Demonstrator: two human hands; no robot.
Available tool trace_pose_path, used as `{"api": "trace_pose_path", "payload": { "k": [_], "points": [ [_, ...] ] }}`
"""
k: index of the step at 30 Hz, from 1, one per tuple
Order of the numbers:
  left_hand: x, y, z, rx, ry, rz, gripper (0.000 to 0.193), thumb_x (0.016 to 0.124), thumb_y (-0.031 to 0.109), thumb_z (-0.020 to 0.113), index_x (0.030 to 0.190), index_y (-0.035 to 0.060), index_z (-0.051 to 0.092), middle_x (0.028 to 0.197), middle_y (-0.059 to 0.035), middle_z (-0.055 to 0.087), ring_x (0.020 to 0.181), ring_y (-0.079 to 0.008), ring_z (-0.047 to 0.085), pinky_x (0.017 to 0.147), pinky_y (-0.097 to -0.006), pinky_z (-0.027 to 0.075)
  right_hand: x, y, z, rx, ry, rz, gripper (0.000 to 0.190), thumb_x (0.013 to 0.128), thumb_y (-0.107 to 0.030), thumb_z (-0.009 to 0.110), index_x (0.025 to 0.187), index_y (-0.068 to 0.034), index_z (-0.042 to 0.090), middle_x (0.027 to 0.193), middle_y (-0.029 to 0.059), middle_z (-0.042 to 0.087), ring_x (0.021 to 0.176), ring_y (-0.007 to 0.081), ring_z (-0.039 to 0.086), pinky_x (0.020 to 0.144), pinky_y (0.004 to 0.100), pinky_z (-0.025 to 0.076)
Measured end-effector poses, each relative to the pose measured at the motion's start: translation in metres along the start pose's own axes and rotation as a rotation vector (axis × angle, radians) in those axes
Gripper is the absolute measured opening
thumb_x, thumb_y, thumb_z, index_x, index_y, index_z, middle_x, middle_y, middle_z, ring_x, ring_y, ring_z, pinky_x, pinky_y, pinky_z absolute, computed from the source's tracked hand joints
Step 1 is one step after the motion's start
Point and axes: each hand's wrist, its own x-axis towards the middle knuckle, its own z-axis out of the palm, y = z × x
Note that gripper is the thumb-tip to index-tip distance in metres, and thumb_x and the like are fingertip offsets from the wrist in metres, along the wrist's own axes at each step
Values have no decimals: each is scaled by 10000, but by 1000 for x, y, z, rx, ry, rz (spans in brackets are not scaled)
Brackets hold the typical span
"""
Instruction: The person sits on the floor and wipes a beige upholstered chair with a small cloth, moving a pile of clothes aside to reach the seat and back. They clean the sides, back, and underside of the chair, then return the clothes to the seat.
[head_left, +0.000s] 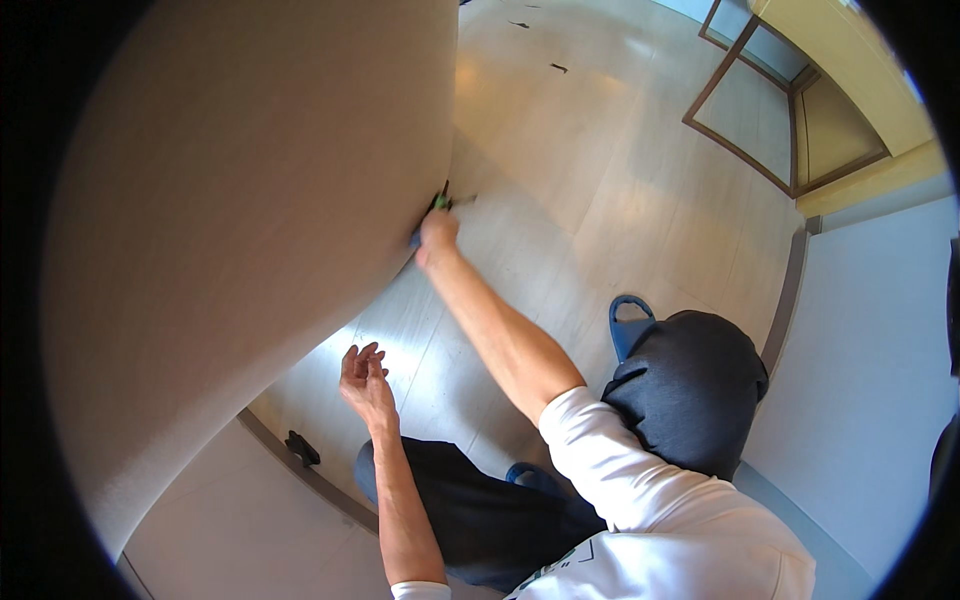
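My right hand (437, 232) is closed around a small tool (442, 201) at the lower edge of a large beige upholstered-looking surface (247, 187). Green and dark parts of the tool show beyond the fingers, and something blue shows at the hand's near side; motion blur hides its exact kind. A thin dark strip sticks out to the right of it. Lower down, my left hand (366, 382) is raised over the floor with bent, parted fingers and holds nothing visible.
Several dark scraps lie on the pale plank floor (559, 68) towards the top. Brown-framed panels (739, 112) stand beside yellowish wooden furniture at the upper right. A small black object (301, 448) is by the baseboard at lower left. Walls rise at right and lower left.
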Motion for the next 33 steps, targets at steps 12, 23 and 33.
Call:
{"api": "trace_pose_path", "payload": {
  "k": [12,23,33],
  "points": [
    [-10,-4,-16,-10,-46,20,433,981,46,639,1377,-119,575,1117,-160,767,949,-194,736,776,-317,567,-162,50,4,-592,-108,-792,377,977,28,500,1353,34,530,1342,324,583,1246,510,571,1042,467,471],
    [-9,-11,-15,100,-49,-11,486,1006,11,590,1462,-124,488,1157,-173,769,961,-221,758,736,-305,576,-91,23,3,-629,-129,-1166,196,1037,-29,510,1200,65,565,1107,345,619,1011,546,589,881,550,474],
    [-8,-13,-15,169,-117,-13,441,969,51,634,1374,-116,586,1049,-152,793,917,-204,770,719,-295,581,4,-41,16,-148,24,-76,355,1095,-155,447,1380,1,588,1428,84,613,1247,204,568,1113,363,397]
  ]
}}
